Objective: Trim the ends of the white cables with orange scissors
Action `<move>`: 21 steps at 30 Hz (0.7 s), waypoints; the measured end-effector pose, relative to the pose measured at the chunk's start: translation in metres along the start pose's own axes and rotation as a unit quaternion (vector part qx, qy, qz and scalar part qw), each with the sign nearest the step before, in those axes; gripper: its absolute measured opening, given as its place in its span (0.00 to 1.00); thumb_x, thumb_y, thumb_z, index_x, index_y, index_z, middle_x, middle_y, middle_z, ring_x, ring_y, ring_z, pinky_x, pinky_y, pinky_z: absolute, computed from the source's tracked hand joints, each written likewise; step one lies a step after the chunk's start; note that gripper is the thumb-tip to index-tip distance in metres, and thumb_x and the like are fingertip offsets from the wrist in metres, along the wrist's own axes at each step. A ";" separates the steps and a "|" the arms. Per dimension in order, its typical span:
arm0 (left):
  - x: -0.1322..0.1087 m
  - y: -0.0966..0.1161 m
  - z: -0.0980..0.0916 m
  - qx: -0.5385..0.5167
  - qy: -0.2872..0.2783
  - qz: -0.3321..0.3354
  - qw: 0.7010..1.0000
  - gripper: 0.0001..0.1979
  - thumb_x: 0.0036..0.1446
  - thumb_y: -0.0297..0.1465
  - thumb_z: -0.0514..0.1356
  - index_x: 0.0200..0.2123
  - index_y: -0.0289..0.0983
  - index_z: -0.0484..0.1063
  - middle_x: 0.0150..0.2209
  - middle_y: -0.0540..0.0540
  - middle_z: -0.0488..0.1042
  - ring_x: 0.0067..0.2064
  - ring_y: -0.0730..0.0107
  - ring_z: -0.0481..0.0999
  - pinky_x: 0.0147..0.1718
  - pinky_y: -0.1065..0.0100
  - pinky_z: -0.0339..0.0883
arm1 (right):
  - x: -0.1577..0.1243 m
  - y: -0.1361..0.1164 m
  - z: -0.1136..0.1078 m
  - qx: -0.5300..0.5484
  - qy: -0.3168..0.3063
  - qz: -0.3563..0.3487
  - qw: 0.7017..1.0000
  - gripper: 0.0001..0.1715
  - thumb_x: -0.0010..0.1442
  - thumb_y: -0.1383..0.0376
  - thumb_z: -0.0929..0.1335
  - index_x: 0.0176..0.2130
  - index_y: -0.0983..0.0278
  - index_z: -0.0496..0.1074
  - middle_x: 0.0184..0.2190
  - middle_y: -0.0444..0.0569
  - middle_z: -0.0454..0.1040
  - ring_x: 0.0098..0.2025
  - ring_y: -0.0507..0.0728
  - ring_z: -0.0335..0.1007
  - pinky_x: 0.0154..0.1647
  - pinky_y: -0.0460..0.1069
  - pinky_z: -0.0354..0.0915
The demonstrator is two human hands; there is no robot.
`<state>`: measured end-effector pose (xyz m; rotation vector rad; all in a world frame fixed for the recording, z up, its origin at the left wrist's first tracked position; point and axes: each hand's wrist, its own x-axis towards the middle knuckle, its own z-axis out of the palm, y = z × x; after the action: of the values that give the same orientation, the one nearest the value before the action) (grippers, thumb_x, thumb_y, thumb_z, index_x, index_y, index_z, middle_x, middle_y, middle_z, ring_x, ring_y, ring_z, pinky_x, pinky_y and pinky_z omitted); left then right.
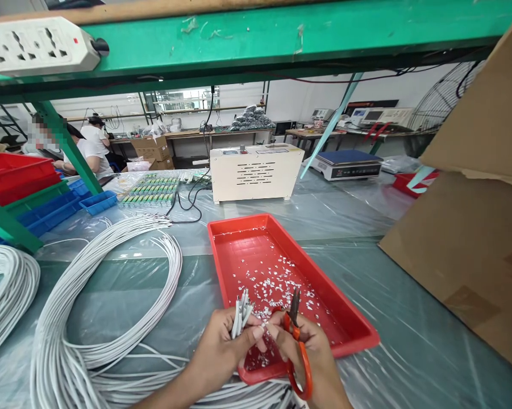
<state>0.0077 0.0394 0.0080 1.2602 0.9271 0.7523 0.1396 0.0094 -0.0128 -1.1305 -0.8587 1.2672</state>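
Note:
My left hand (228, 338) is closed around a small bunch of white cable ends (241, 312) that point upward. My right hand (311, 346) holds orange-handled scissors (296, 324), their dark blades pointing up and away from me. The thumbs and fingertips of both hands meet in a pinch over the near end of a red tray (221, 255); what lies between them is too small to make out. Small silvery scraps (273, 287) are scattered across the tray's floor. Coils of white cable (53, 335) lie to the left, and more strands run beneath my left forearm.
Behind the tray stands a cream metal box (256, 173) with vents. A scale (345, 165) is at back right, cardboard (460, 267) at right. Green circuit boards (151, 190) and stacked bins (19, 176) are at left. A green beam (256, 34) crosses above; people sit beyond.

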 end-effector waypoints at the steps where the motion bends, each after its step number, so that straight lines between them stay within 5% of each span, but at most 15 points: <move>1: 0.000 0.000 0.000 -0.004 0.006 0.001 1.000 0.16 0.48 0.41 0.60 0.27 0.31 0.71 0.21 0.49 0.70 0.16 0.81 0.58 0.15 0.77 0.51 | 0.000 -0.001 0.000 -0.007 0.001 -0.006 1.000 0.11 0.41 0.62 0.73 0.21 0.66 0.69 0.12 0.37 0.58 0.16 0.47 0.51 0.17 0.42 0.53; 8: 0.002 -0.002 -0.001 0.015 0.076 0.017 0.997 0.14 0.42 0.38 0.64 0.25 0.32 0.71 0.16 0.55 0.62 0.16 0.81 0.55 0.15 0.76 0.51 | 0.003 0.001 -0.007 -0.050 -0.006 -0.036 0.998 0.12 0.41 0.66 0.73 0.31 0.65 0.75 0.20 0.43 0.71 0.24 0.52 0.65 0.26 0.45 0.63; 13: 0.000 0.001 0.001 0.052 0.098 0.069 0.991 0.10 0.43 0.35 0.64 0.25 0.32 0.72 0.26 0.49 0.69 0.25 0.74 0.65 0.21 0.75 0.57 | 0.003 -0.004 -0.009 -0.157 0.015 -0.090 0.983 0.07 0.43 0.66 0.71 0.28 0.66 0.75 0.22 0.46 0.74 0.25 0.54 0.67 0.27 0.47 0.64; 16: -0.003 0.003 0.003 0.048 0.091 0.023 0.994 0.14 0.46 0.40 0.61 0.23 0.32 0.70 0.18 0.52 0.65 0.19 0.77 0.62 0.17 0.76 0.54 | 0.002 -0.006 -0.010 -0.204 0.046 -0.126 0.970 0.07 0.48 0.64 0.69 0.29 0.66 0.74 0.23 0.47 0.74 0.25 0.55 0.68 0.25 0.47 0.64; 18: -0.004 0.004 0.004 0.036 0.029 -0.034 0.998 0.20 0.48 0.44 0.58 0.20 0.31 0.69 0.14 0.53 0.63 0.14 0.80 0.57 0.13 0.76 0.48 | 0.001 -0.005 -0.012 -0.265 0.057 -0.208 0.940 0.05 0.50 0.66 0.67 0.29 0.64 0.73 0.21 0.46 0.73 0.24 0.54 0.68 0.29 0.50 0.65; 21: -0.005 0.005 0.004 0.017 -0.012 -0.058 0.998 0.26 0.51 0.47 0.53 0.17 0.30 0.70 0.14 0.49 0.65 0.12 0.82 0.56 0.13 0.75 0.44 | -0.001 -0.005 -0.015 -0.375 0.035 -0.403 0.834 0.09 0.49 0.72 0.66 0.31 0.60 0.72 0.17 0.39 0.71 0.18 0.51 0.65 0.38 0.54 0.61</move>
<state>0.0094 0.0344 0.0136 1.2309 0.9888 0.6313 0.1551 0.0065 -0.0120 -1.1720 -1.6303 0.1511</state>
